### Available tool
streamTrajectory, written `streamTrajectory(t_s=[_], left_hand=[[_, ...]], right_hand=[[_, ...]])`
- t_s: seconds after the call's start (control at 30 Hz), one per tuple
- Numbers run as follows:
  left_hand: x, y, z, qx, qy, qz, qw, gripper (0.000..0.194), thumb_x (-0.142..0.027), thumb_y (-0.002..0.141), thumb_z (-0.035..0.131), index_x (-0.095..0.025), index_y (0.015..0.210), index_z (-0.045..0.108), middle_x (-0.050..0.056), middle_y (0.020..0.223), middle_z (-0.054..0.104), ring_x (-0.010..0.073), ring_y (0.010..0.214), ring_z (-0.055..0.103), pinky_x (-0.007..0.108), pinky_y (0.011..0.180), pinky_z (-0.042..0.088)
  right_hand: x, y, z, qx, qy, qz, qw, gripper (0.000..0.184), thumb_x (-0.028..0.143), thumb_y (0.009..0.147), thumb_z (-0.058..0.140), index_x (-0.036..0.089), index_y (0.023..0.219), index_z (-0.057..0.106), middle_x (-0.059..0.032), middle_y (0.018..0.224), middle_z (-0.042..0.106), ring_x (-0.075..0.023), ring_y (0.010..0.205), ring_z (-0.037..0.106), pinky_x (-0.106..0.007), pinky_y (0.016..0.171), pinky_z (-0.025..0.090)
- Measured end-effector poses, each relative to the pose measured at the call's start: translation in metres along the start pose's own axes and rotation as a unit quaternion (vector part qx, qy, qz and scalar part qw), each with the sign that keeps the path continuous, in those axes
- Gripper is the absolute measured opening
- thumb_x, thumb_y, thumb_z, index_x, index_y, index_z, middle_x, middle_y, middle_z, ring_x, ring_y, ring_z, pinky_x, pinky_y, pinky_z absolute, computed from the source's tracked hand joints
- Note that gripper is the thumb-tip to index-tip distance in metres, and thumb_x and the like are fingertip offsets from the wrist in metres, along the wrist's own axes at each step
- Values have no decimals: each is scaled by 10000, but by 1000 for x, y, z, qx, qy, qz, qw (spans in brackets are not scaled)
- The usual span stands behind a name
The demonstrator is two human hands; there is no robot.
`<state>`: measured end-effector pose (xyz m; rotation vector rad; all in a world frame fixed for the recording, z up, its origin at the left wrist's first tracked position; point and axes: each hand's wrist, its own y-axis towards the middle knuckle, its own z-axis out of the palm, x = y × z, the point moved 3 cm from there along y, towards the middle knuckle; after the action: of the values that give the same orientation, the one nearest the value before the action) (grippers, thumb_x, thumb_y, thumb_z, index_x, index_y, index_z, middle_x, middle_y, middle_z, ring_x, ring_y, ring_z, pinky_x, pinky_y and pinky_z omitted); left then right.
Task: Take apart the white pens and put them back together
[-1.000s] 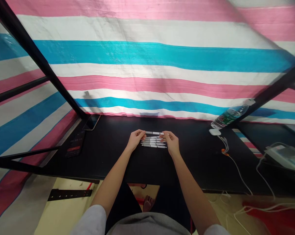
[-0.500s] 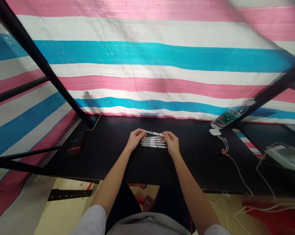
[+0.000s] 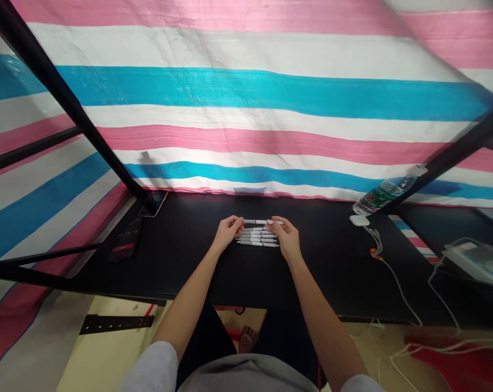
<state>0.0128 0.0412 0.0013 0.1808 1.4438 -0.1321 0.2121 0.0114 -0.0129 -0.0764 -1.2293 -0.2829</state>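
Between my hands lies a white pen [image 3: 257,221], level and crosswise, at the far side of a row of pens. My left hand [image 3: 228,233] is closed on its left end. At its other end, the fingers of my right hand [image 3: 286,236] pinch it. Several more white pens [image 3: 256,240] lie side by side just below it on the black table [image 3: 181,261], their tips toward the left. My fingers partly cover the ends of the upper pens.
A phone [image 3: 126,239] with a lit screen and a second dark phone [image 3: 154,204] lie at the left. To the right are a water bottle [image 3: 387,191], a white charger [image 3: 359,220] with cables, and a white device [image 3: 477,261]. Black frame bars and striped sheeting [image 3: 250,92] enclose the table.
The held pen has turned from a slight slant to level, and its right end now reaches further past my right fingertips. Both hands stay almost in place.
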Motion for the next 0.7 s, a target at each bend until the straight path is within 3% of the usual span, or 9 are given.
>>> streamTrajectory(t_s=[0.33, 0.53, 0.7], left_hand=[[0, 1, 2, 22, -43, 13, 999, 347, -435, 713, 744, -135, 862, 657, 25, 721, 637, 98, 585, 537, 224, 524, 412], [6, 3, -2, -5, -6, -7, 1000, 395, -522, 766, 663, -128, 759, 651, 15, 621, 589, 68, 474, 436, 208, 433, 298], [2, 2, -2, 15, -13, 2, 1000, 368, -503, 750, 691, -138, 750, 642, 1, 616, 560, 68, 498, 415, 207, 451, 274]], right_hand=[[-3, 3, -3, -37, -13, 23, 999, 399, 495, 644, 800, 173, 844, 675, -49, 703, 729, -215, 630, 717, -349, 626, 615], [1, -1, 2, -5, -10, 8, 1000, 360, 465, 685, 776, 187, 894, 682, -40, 752, 736, -197, 682, 717, -334, 665, 604], [0, 1, 0, -10, -16, 10, 1000, 343, 468, 691, 773, 181, 851, 676, -39, 719, 727, -188, 626, 701, -334, 631, 597]])
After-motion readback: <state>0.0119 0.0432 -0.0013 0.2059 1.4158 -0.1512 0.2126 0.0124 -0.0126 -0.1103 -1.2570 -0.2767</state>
